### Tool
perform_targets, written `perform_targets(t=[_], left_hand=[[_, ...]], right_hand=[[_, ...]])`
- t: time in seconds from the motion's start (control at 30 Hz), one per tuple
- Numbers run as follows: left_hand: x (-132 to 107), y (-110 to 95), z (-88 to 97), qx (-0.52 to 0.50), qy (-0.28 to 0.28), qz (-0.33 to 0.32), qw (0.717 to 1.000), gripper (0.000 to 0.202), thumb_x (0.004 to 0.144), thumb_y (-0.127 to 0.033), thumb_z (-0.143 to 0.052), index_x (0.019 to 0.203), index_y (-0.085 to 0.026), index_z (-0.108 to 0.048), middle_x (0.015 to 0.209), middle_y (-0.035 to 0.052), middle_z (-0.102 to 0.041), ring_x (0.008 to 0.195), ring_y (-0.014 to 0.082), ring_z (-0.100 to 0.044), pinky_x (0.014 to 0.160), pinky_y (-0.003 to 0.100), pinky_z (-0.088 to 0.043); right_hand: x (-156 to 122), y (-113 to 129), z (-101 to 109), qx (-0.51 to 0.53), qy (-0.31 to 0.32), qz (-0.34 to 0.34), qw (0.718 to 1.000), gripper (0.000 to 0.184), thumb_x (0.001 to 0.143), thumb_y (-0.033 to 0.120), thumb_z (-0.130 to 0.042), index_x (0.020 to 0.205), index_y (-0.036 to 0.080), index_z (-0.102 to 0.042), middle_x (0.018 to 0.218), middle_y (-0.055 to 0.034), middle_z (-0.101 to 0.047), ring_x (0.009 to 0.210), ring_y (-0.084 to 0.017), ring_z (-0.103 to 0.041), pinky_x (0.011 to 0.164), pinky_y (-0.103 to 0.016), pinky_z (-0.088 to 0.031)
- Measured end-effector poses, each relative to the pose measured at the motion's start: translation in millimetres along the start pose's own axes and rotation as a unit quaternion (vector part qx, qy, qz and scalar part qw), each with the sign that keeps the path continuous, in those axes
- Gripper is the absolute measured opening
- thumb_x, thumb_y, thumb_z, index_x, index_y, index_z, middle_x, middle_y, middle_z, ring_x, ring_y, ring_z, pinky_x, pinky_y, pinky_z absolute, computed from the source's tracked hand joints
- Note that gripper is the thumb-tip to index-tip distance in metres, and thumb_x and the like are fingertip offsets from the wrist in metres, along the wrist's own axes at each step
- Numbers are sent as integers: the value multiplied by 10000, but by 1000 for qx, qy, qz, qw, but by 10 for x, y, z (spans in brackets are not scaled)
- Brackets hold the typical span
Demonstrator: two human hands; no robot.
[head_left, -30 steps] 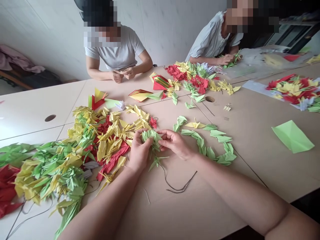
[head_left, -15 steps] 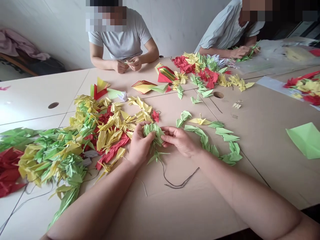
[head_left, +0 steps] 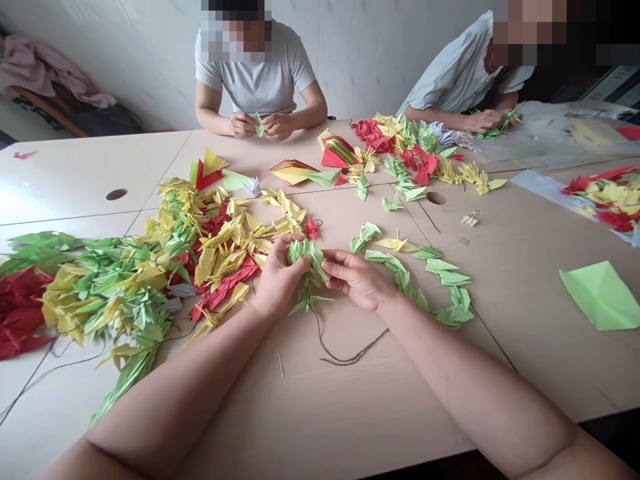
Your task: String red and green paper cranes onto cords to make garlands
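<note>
A bunch of green paper cranes [head_left: 305, 252] is held between my two hands over the middle of the table. My left hand [head_left: 281, 273] wraps round it, thumb on top. My right hand [head_left: 356, 277] pinches its right side with thumb and fingers; the fingertips are partly hidden. Below the bunch a dark string [head_left: 335, 357] trails in a curve on the table. To the right lies a curved row of green paper cranes [head_left: 453, 273], with a yellow paper crane [head_left: 397, 243] by it. Left of my hands is a large heap of yellow, green and red paper cranes [head_left: 130, 280].
Across the table [head_left: 320, 413] a person in a grey T-shirt [head_left: 265, 67] handles a green paper piece; another person [head_left: 450, 73] works at right. Folded paper stacks [head_left: 295, 172], a binder clip [head_left: 471, 218], a green sheet [head_left: 603, 293] and more cranes [head_left: 613, 193] lie about.
The view has shifted slightly. My hands keep nearly the same grip on the green cranes. The person opposite has raised the green piece between their hands.
</note>
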State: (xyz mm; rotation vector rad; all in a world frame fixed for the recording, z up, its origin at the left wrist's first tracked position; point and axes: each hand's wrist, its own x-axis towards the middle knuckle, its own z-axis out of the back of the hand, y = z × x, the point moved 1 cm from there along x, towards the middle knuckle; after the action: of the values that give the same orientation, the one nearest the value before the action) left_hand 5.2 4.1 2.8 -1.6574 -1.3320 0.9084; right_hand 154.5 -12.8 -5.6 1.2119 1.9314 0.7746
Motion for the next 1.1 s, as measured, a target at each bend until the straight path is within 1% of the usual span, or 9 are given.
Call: perform_targets(t=[0.1,0.17,0.3,0.43,0.53,0.67,0.73,0.9,1.1], left_hand=[[-16,1,-12,15,13,-7,1000,416,673,-165,-765,1017,-232,-541,743,-53,-599,594,90,-572,532,189,-482],[-16,-10,-19,6,23,8,1000,442,672,-179,-783,1037,-235,-540,749,-55,-602,600,87,-573,554,195,-491],[-4,-41,-21,-12,23,42,999,489,647,-202,-821,1043,-225,-535,765,-49,-628,614,87,-601,602,211,-530],[10,-47,-3,-25,7,70,997,499,651,-226,-822,1059,-230,-535,791,-39,-649,629,93,-634,616,214,-544],[23,-30,11,-25,6,66,997,499,652,-232,-828,1057,-228,-538,795,-38,-659,622,93,-640,614,213,-544],[31,-3,13,-17,25,54,998,496,652,-241,-848,1043,-220,-544,812,-23,-680,629,99,-638,578,203,-528],[29,2,10,-15,36,47,998,465,653,-241,-853,1014,-218,-560,828,-20,-682,649,101,-639,601,211,-539],[21,-3,2,-34,60,48,996,408,670,-250,-841,1008,-213,-616,884,-2,-681,738,123,-664,689,249,-573],[29,-16,13,-43,34,78,995,372,668,-221,-824,993,-210,-642,904,-1,-675,746,108,-664,712,237,-575]], right_hand=[[-1,-14,-26,-46,-17,37,998,307,635,324,-867,894,215,-742,890,11,-665,754,-96,-579,591,-191,-521],[4,-13,-15,-56,-40,49,996,320,622,365,-871,860,204,-730,880,9,-656,745,-101,-577,581,-203,-508],[16,8,17,-31,-55,41,997,345,607,414,-876,790,189,-690,755,24,-621,689,-106,-579,510,-197,-450],[15,27,21,-2,-48,30,998,341,612,403,-879,755,190,-654,670,49,-578,630,-90,-547,508,-197,-427],[9,30,16,-9,-54,33,998,329,626,391,-872,768,193,-650,691,52,-573,634,-85,-520,530,-206,-434],[10,23,4,-27,-62,49,997,340,610,380,-875,817,202,-672,798,36,-609,667,-89,-519,535,-213,-432],[17,20,0,-30,-68,55,996,348,603,382,-875,824,203,-675,826,28,-626,654,-88,-518,520,-215,-417],[28,23,17,-10,-69,51,996,344,624,369,-866,876,215,-690,760,34,-638,589,-78,-514,489,-208,-376],[11,27,37,-16,-38,43,998,296,686,380,-834,905,229,-702,814,26,-652,644,-84,-528,539,-203,-425]])
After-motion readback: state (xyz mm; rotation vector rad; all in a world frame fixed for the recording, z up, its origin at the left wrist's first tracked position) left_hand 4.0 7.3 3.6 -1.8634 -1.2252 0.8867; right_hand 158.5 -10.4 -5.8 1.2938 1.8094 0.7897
